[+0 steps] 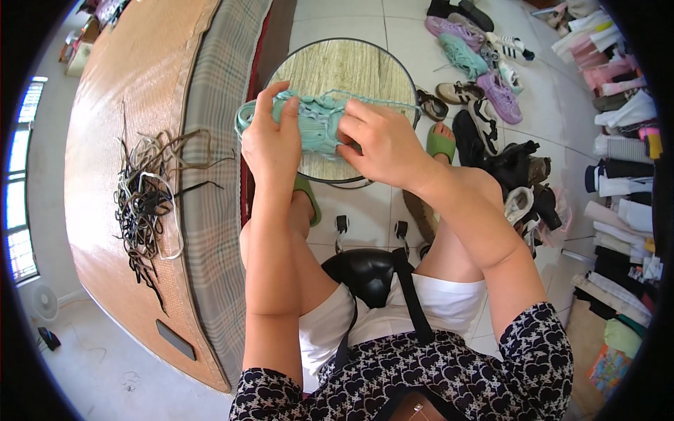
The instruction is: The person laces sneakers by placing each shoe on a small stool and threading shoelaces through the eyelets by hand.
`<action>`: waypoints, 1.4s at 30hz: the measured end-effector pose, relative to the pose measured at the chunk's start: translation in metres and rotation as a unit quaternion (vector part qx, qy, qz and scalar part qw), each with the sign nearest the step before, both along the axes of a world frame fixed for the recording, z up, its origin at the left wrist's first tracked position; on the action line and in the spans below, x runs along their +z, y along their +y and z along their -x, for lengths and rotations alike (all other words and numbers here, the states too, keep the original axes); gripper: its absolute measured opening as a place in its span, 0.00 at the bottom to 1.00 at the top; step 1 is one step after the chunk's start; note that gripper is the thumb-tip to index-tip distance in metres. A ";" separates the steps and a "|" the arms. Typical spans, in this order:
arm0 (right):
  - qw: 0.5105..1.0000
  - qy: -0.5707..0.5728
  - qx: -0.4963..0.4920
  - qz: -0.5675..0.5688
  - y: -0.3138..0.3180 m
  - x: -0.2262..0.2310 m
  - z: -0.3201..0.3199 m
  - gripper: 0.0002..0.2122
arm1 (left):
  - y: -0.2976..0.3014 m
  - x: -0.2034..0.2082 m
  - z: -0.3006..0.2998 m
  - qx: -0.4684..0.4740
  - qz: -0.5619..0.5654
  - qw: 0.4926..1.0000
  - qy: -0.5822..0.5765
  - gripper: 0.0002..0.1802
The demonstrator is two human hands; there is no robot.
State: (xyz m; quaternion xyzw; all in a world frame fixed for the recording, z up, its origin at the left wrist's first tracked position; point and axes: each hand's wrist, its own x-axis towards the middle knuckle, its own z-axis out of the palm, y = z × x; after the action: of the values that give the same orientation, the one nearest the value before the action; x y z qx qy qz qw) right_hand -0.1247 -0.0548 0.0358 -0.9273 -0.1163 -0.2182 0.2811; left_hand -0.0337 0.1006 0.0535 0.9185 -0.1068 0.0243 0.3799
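Work on the mint shoe [319, 128] looks part-done, my est.: it's btwn the two hands, over the round bench [344, 59], opening to the L, w/ a loose lace [404, 104] running off its R side. No finished bow shows, so prob. some lace work is left; can't tell if the lace is going in or coming out, & eyelets are too small to count. Pile of laces [144, 207], mostly dark w/ some tan & white, lies on the bed [140, 70] at L, well apart from the shoe. A second mint shoe [462, 56], purple shoes [500, 98] & others are on the floor [330, 14], upper R; can't say which of those are done.

Fingers: L hand [270, 144] is at the shoe's L end, thumb & index up w/ a moderate gap btwn tips; others mostly hidden, so grip unclear. R hand [386, 144] is over the shoe's R part, fingers bent, narrow gap btwn thumb & index, tips at the upper. Poss. a pinch, but can't tell if on lace or fabric.
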 end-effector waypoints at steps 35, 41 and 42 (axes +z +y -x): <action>0.983 -0.008 -0.152 -0.104 -0.023 0.006 0.000 0.12 | -0.021 -0.022 -0.023 0.037 -0.014 0.995 -0.097 0.11; 0.990 -0.083 -0.088 0.078 0.004 -0.015 -0.011 0.15 | -0.020 -0.021 -0.023 0.043 -0.031 0.995 -0.089 0.11; 0.989 -0.092 -0.078 0.089 0.004 -0.018 -0.015 0.12 | -0.019 -0.020 -0.024 0.040 -0.026 0.995 -0.090 0.11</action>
State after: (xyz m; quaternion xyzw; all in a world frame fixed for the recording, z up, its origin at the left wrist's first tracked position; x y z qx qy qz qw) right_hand -0.1097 -0.0505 0.0182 -0.9308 -0.0883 -0.3129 0.1673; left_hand -0.0097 0.0815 0.0331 0.9256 -0.1038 0.1192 0.3438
